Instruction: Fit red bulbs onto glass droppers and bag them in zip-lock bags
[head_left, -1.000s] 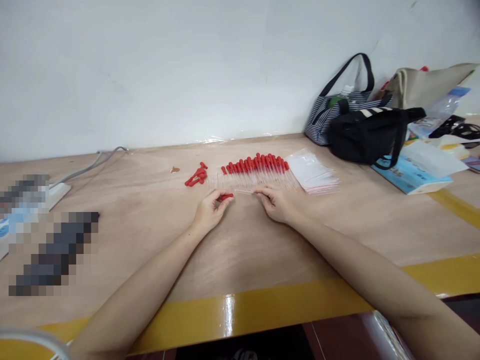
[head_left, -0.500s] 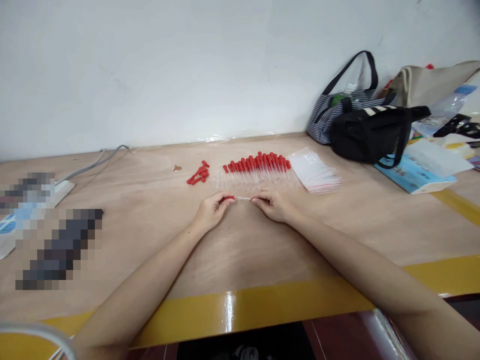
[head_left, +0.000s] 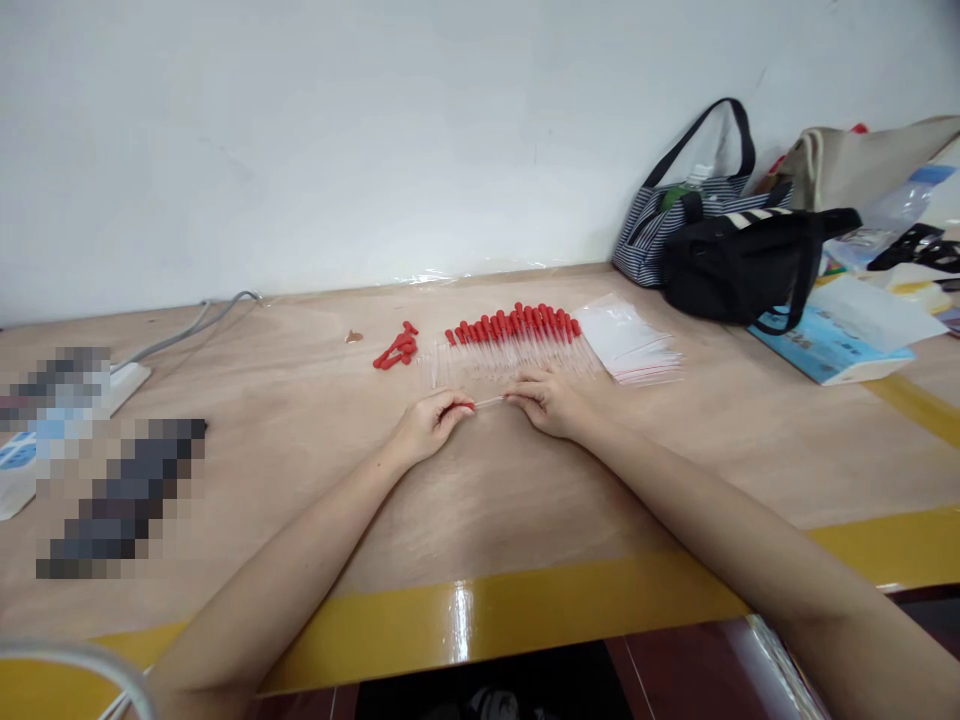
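Note:
My left hand [head_left: 429,422] pinches a red rubber bulb [head_left: 470,406], mostly hidden by the fingers. From it a thin clear dropper tube [head_left: 490,402] runs rightward into the pinch of my right hand [head_left: 546,402]. Bulb and tube meet end to end between the hands, low over the table. Just behind lies a row of droppers with red bulbs [head_left: 517,320], their clear tubes [head_left: 517,352] pointing toward me. Left of that row is a small heap of loose red bulbs [head_left: 396,350], with several bare clear tubes [head_left: 430,368] between heap and row.
Clear zip bags [head_left: 630,340] lie right of the droppers. Farther right are a striped bag [head_left: 637,240], a black bag [head_left: 739,262] and a blue box [head_left: 829,345]. A power strip [head_left: 131,385] and a blurred dark object [head_left: 124,495] are at left. Yellow tape [head_left: 525,605] lines the table's front edge.
My left hand has shifted slightly right and down with the bulb. The dropper tube now slants up toward my right hand, which has moved a little.

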